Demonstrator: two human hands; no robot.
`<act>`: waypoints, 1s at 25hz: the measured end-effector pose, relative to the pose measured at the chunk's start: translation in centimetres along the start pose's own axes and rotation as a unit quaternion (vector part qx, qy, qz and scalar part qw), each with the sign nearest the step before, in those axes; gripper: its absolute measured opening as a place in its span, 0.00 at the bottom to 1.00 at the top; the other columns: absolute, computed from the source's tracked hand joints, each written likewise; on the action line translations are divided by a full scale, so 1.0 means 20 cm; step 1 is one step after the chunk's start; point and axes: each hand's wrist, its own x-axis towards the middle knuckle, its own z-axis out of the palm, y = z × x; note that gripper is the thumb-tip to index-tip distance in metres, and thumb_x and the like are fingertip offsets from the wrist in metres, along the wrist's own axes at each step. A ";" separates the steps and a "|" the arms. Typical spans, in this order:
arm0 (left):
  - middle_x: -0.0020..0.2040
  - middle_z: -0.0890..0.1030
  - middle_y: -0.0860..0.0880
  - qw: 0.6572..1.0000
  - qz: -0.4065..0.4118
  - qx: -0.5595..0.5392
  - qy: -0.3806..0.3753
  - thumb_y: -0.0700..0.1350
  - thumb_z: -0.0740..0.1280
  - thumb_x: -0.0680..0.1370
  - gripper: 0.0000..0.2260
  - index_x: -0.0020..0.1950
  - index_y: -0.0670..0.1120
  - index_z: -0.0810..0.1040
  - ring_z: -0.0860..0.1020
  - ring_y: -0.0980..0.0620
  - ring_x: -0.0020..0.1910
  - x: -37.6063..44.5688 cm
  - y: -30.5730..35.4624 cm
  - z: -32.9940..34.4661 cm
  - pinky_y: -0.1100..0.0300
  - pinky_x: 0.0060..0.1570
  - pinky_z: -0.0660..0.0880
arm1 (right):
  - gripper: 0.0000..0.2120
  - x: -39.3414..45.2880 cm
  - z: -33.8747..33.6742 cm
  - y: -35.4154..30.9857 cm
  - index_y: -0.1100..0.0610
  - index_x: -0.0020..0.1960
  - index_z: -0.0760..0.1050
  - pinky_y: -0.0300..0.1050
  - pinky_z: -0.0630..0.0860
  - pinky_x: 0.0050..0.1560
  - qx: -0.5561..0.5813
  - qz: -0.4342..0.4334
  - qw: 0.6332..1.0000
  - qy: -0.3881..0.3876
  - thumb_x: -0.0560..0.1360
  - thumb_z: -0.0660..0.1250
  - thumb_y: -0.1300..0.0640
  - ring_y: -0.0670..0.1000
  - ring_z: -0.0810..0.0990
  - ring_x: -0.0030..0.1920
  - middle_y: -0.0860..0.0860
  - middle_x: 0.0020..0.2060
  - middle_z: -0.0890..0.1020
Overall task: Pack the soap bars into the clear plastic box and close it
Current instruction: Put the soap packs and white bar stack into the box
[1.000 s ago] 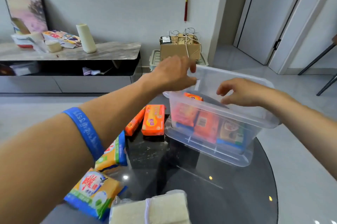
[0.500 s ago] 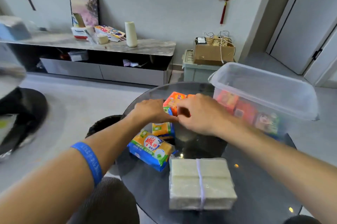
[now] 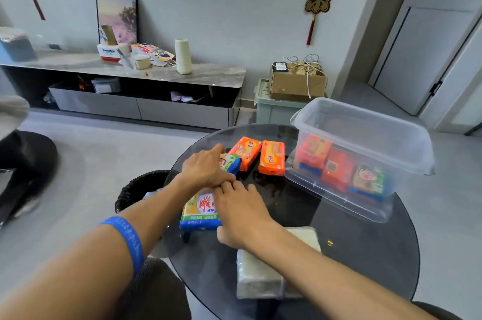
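— Where do things stand with the soap?

— Both hands are down on the round dark glass desk. The left hand lies over a small yellow bar with a green-and-blue wrapper end, fingers curled down on it; I can't tell whether it has a real grip. The right hand rests palm down on the near edge of a larger yellow-and-blue wrapped soap bar, fingers spread, not closed around it.

— And the box?

— The clear plastic box sits at the right side of the desk, open, with no lid that I can see. Orange, red and yellow-blue bars stand along its near wall. Two orange wrapped bars lie on the glass between the hands and the box, just beside each other.

— What could go wrong?

— The yellow-and-blue bar sits close to the left rim of the desk, right above a black mesh waste bin. A sideways push from either hand could slide that slick wrapper off the glass and into it. The box looks to sit near the right rim, so a hard knock while dropping bars in might shove it outward.

— Room to move?

— The middle of the glass is bare, so a carry to the box has a free path over the orange pair. A pale block bundled in clear film lies under the right forearm, near the front rim; dragging the arm back could catch it.
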 end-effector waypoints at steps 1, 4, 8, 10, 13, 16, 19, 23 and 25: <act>0.50 0.81 0.47 1.000 0.008 -0.011 0.023 0.63 0.70 0.63 0.29 0.61 0.55 0.68 0.75 0.47 0.43 0.01 0.00 -0.07 0.55 0.42 0.70 | 0.29 -0.03 -0.06 0.05 0.60 0.64 0.68 0.54 0.67 0.54 -0.028 -0.028 0.999 0.029 0.67 0.71 0.52 0.59 0.71 0.59 0.57 0.59 0.74; 0.49 0.80 0.48 0.995 0.010 -0.075 0.059 0.64 0.66 0.57 0.33 0.60 0.57 0.71 0.76 0.46 0.44 0.01 0.02 -0.32 0.56 0.42 0.69 | 0.28 -0.17 -0.24 0.25 0.56 0.61 0.72 0.52 0.69 0.50 -0.052 -0.059 0.995 0.065 0.63 0.72 0.50 0.56 0.71 0.55 0.53 0.56 0.75; 0.45 0.81 0.51 0.978 0.046 -0.201 0.025 0.60 0.72 0.58 0.30 0.59 0.59 0.72 0.80 0.49 0.40 -0.01 0.23 -0.52 0.58 0.34 0.76 | 0.32 -0.43 -0.56 0.72 0.43 0.61 0.70 0.36 0.71 0.45 0.121 0.026 0.991 0.052 0.59 0.74 0.47 0.44 0.72 0.51 0.41 0.54 0.76; 0.45 0.80 0.53 0.957 0.080 -0.275 0.035 0.58 0.74 0.57 0.31 0.59 0.58 0.73 0.81 0.51 0.39 0.03 0.41 -0.57 0.58 0.34 0.77 | 0.31 -0.56 -0.74 0.94 0.39 0.57 0.71 0.30 0.73 0.40 0.241 0.076 0.965 0.066 0.58 0.79 0.49 0.41 0.77 0.47 0.37 0.49 0.79; 0.46 0.77 0.57 0.941 0.132 -0.309 0.043 0.59 0.76 0.56 0.32 0.59 0.58 0.74 0.77 0.57 0.42 0.12 0.77 -0.60 0.59 0.35 0.73 | 0.30 -0.66 -0.91 1.25 0.39 0.54 0.74 0.33 0.77 0.37 0.290 0.106 0.947 0.086 0.55 0.81 0.41 0.42 0.81 0.42 0.37 0.46 0.81; 0.53 0.74 0.54 0.954 0.176 -0.240 0.028 0.60 0.75 0.58 0.33 0.62 0.57 0.73 0.75 0.52 0.49 0.23 1.10 -0.53 0.59 0.41 0.69 | 0.24 -0.64 -0.93 1.51 0.39 0.52 0.73 0.38 0.75 0.37 0.208 0.140 0.967 0.053 0.60 0.80 0.43 0.41 0.79 0.41 0.39 0.45 0.80; 0.58 0.75 0.50 0.964 0.188 -0.188 -0.023 0.57 0.77 0.61 0.32 0.63 0.54 0.73 0.74 0.48 0.53 0.35 1.34 -0.37 0.58 0.46 0.74 | 0.30 -0.52 -0.85 1.70 0.40 0.57 0.70 0.42 0.75 0.45 0.108 0.152 0.982 -0.012 0.61 0.80 0.55 0.41 0.75 0.48 0.40 0.51 0.76; 0.56 0.77 0.50 0.973 0.203 -0.056 -0.093 0.56 0.78 0.63 0.33 0.65 0.51 0.73 0.72 0.49 0.47 0.42 1.48 -0.16 0.60 0.37 0.68 | 0.45 -0.31 -0.65 1.78 0.44 0.74 0.61 0.47 0.75 0.54 0.065 0.138 0.974 -0.167 0.63 0.77 0.63 0.51 0.72 0.60 0.46 0.62 0.72; 0.60 0.78 0.49 0.969 0.212 -0.014 -0.124 0.58 0.77 0.65 0.31 0.64 0.51 0.73 0.74 0.48 0.50 0.44 1.48 -0.06 0.58 0.43 0.71 | 0.48 -0.24 -0.53 1.79 0.37 0.74 0.57 0.47 0.76 0.52 0.049 0.129 0.961 -0.240 0.64 0.76 0.65 0.53 0.73 0.58 0.46 0.61 0.72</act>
